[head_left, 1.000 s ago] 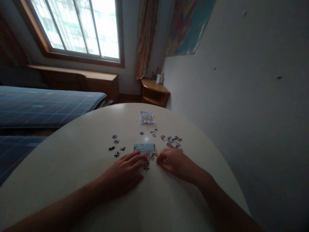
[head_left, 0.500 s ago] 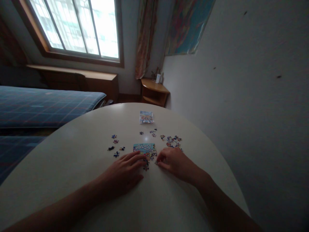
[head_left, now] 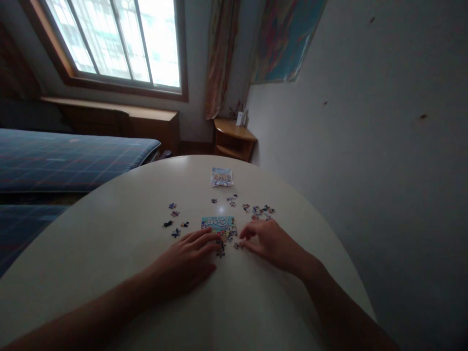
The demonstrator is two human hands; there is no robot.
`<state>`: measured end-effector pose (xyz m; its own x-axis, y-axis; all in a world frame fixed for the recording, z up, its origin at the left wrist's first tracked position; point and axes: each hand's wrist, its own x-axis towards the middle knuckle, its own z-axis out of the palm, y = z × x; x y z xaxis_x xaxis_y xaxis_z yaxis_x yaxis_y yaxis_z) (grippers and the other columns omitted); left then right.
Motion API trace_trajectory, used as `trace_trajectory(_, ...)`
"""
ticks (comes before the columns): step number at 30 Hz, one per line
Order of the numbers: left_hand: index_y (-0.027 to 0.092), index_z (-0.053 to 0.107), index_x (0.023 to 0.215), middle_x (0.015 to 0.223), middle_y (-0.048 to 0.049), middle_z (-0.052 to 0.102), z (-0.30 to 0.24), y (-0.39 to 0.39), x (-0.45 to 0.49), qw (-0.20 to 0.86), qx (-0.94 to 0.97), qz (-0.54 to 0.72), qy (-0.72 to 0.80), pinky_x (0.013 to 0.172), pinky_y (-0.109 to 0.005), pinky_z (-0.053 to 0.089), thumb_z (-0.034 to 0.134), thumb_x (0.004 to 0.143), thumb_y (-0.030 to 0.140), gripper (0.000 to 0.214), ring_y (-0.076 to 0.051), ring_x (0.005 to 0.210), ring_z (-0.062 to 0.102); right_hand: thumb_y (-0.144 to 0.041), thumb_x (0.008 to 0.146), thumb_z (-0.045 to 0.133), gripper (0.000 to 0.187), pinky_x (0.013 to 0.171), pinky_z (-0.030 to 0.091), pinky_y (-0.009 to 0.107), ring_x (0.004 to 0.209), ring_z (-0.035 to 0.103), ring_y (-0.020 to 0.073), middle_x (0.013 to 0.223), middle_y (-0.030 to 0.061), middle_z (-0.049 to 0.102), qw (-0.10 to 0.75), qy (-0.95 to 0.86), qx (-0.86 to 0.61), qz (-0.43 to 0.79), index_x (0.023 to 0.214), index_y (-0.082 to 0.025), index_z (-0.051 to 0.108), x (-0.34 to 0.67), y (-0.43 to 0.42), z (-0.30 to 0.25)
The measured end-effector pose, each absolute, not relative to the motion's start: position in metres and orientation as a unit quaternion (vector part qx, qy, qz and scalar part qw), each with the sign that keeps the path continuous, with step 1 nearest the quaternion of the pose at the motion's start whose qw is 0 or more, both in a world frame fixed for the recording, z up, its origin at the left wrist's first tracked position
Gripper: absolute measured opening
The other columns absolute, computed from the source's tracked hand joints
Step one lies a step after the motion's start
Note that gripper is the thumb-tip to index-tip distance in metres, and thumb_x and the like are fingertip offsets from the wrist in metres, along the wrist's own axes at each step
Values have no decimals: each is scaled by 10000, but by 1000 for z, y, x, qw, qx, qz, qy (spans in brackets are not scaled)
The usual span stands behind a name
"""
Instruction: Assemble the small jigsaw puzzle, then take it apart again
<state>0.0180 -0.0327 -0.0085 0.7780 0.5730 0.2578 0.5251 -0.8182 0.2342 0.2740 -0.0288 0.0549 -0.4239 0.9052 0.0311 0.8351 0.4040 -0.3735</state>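
Observation:
A partly joined jigsaw puzzle (head_left: 220, 226) with blue lettering lies on the round white table (head_left: 120, 229). My left hand (head_left: 186, 261) rests flat beside its lower left corner, fingers stretched out and touching its edge. My right hand (head_left: 268, 241) lies just right of the puzzle with fingers curled, its fingertips at a small loose piece (head_left: 236, 245) on the table. Whether the piece is pinched is unclear. Another small loose piece (head_left: 220, 253) lies below the puzzle between the hands.
Loose pieces lie scattered left (head_left: 174, 219) and right (head_left: 260, 210) of the puzzle. A small printed picture card (head_left: 221, 177) lies farther back. A bed with a blue plaid cover (head_left: 69, 156) stands left, a wooden corner shelf (head_left: 234, 139) behind, a wall right.
My right hand has shifted slightly right and away from the puzzle, uncovering a small piece at its fingertips. My left hand has stayed put.

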Motion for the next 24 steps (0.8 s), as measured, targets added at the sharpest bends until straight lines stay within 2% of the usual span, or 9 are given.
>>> trace_trajectory(7, 235, 486, 1324, 1450, -44, 502, -9, -32, 17, 82, 938, 153, 299, 1099, -495, 424, 548, 909, 228, 419, -283, 1377, 395, -240, 848, 625, 117, 727, 430, 300, 827, 659, 197, 922, 49, 737, 81, -734, -671, 61, 892, -217, 732, 315, -13, 56)
trace_trajectory(14, 243, 489, 1328, 1445, -40, 509, -8, -32, 16, 94, 937, 158, 298, 1098, -498, 424, 559, 911, 240, 423, -280, 1380, 393, -261, 830, 646, 128, 680, 433, 270, 801, 647, 178, 900, 48, 727, 94, -731, -664, 127, 897, -215, 744, 317, -11, 52)
trace_trajectory(20, 241, 491, 1321, 1446, -39, 508, -11, -31, 16, 84, 937, 160, 300, 1102, -491, 424, 559, 909, 241, 417, -275, 1374, 400, -229, 819, 650, 270, 729, 457, 277, 822, 648, 174, 965, 48, 721, 111, -751, -633, 153, 1074, -245, 737, 314, -10, 44)
trace_trajectory(24, 247, 489, 1319, 1447, -32, 507, -12, -31, 16, 82, 938, 160, 297, 1102, -496, 424, 556, 913, 251, 412, -273, 1380, 392, -201, 817, 636, 257, 717, 466, 270, 802, 652, 169, 943, 47, 725, 100, -750, -634, 157, 1043, -245, 752, 312, -10, 42)
